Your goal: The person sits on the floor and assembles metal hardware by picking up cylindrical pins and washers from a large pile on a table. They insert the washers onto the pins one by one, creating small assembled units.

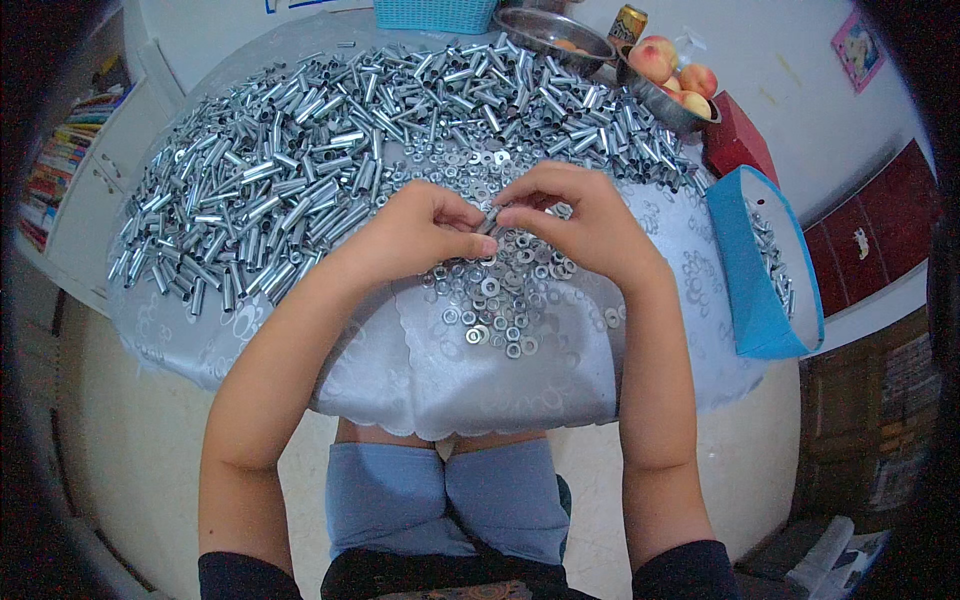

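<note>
Above a loose heap of washers and nuts [515, 260], my two hands meet with their fingertips nearly touching. My left hand [425, 232] is closed, thumb and fingers pinching a small silvery metal part [490, 216]. From the other side my right hand [575, 215] pinches at this same spot with thumb and forefinger. Fingers cover most of the part, so its exact kind is hidden. Beyond and to the left of my hands spreads a wide pile of shiny metal tubes [300, 185], lying in all directions.
A silvery patterned tablecloth [370, 370] covers the round table. On the right stands a blue fabric box [750, 270] with metal parts inside. Toward the back are a steel bowl [530, 22], a bowl of peaches [675, 115], a can [628, 25], a red box [738, 140] and a turquoise basket [435, 14].
</note>
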Available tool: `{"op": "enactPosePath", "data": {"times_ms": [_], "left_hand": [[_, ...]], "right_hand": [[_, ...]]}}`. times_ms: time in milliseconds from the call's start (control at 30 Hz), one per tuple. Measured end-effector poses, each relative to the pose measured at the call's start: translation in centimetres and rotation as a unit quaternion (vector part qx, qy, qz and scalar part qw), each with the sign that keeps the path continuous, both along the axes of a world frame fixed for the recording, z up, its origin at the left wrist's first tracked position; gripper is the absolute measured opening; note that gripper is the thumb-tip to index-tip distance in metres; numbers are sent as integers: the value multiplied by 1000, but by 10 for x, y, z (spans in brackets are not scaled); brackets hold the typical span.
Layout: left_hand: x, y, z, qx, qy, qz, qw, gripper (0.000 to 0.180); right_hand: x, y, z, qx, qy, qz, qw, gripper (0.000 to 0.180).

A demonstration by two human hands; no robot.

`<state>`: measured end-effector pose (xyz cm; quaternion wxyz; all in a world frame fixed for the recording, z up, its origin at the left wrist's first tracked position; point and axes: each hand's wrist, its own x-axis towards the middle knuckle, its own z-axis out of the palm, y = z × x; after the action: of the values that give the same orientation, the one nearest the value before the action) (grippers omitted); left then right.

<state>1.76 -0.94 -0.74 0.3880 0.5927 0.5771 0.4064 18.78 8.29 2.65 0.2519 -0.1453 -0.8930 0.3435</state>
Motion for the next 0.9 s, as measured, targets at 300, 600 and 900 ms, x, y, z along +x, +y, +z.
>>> {"op": "enactPosePath", "data": {"times_ms": [300,600,900], "left_hand": [[0,2,0,-9,-41,-16,999,19],[2,1,1,20,-78,-29,996,26],[9,-2,9,58,-71,-47,995,38]], "right_hand": [[1,2,2,42,42,-1,998,12],[3,-5,8,51,50,-23,997,11],[0,-8,8,46,79,-24,995,11]]}}
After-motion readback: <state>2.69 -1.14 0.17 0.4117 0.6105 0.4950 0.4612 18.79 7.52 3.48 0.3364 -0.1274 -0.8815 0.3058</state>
